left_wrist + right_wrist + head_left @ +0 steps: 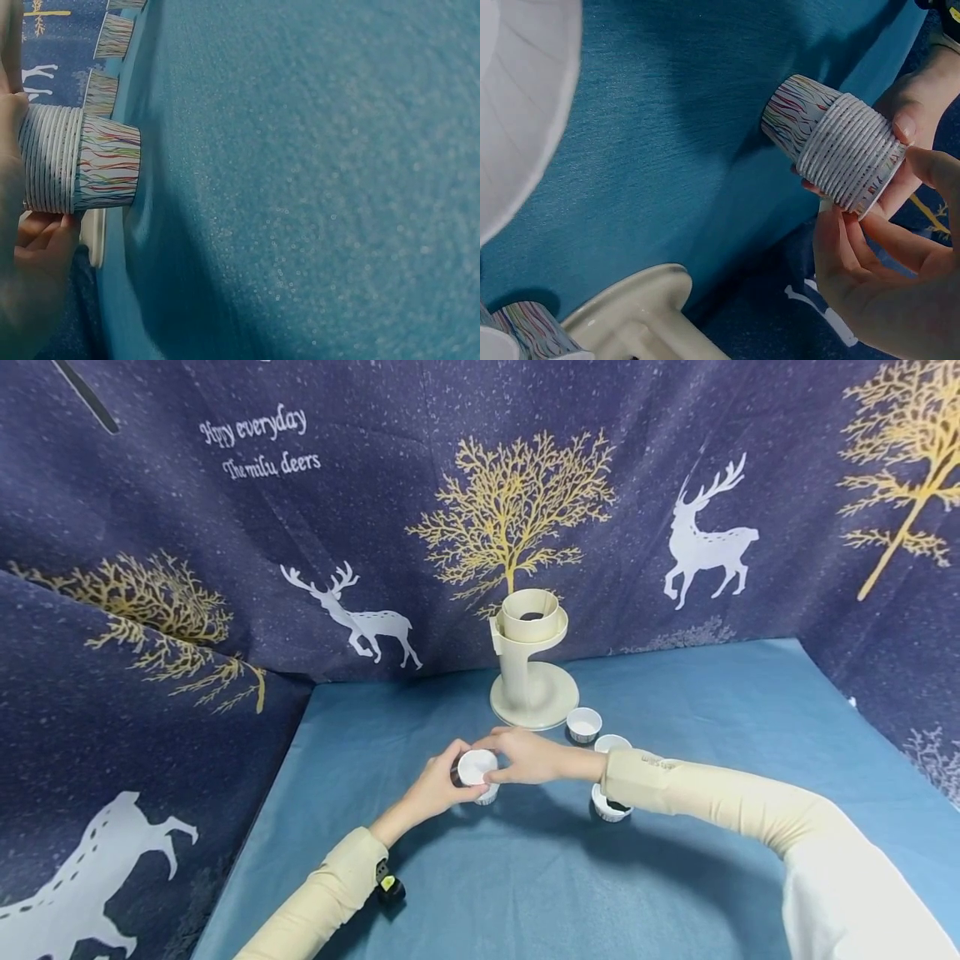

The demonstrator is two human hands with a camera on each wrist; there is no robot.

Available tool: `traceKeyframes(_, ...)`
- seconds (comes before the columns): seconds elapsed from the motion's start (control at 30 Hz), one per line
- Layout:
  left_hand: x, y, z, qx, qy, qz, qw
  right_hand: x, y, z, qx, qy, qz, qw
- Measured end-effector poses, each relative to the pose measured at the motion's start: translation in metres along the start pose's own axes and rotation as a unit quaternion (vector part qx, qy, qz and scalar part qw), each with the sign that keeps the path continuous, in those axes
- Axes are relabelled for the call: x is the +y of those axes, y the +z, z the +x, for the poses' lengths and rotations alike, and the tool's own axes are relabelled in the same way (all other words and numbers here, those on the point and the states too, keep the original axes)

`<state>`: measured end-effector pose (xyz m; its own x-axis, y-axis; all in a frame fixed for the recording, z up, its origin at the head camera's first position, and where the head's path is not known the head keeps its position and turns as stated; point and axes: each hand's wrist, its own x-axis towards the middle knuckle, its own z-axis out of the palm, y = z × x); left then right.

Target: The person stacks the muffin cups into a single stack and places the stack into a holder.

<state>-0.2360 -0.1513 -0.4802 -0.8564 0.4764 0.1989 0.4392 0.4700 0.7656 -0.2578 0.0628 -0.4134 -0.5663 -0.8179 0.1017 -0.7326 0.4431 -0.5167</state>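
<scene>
Both hands hold a stack of nested paper cups [477,767] near the middle of the blue-covered table. Coloured wavy lines decorate the cups, and their white rims lie close together in ridges, plainest on the stack [847,154] in the right wrist view. My left hand [435,787] grips the stack from its left side, thumb and fingers around it. From the other side, the right hand [525,755] pinches near the topmost rim with thumb and fingertips. In the left wrist view the lowest cup [109,166] shows its full side, its base close over the cloth.
A cream stand [517,681] with a round base and a ring-shaped top stands at the back. Single paper cups [583,725] sit to its front right; another cup [609,810] is partly hidden by the right sleeve [637,779]. Dark blue patterned cloth [360,510] hangs behind.
</scene>
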Motion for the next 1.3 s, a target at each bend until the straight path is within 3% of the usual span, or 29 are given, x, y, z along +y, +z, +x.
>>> traceKeyframes(0.2, -0.002, 0.0, 0.001, -0.001, -0.01, 0.007, 0.9999, 0.0, 0.002, 0.001, -0.001, 0.022, -0.023, 0.9995)
traceKeyframes(0.63, 0.011, 0.001, 0.003, 0.024, -0.027, 0.07, 0.9968, -0.003, 0.002, 0.0, -0.004, 0.033, -0.029, 0.999)
traceKeyframes(1.3, 0.007, 0.004, 0.0, 0.021, -0.027, 0.068, 0.9971, -0.002, 0.003, -0.005, 0.024, 0.013, -0.026, 0.9993)
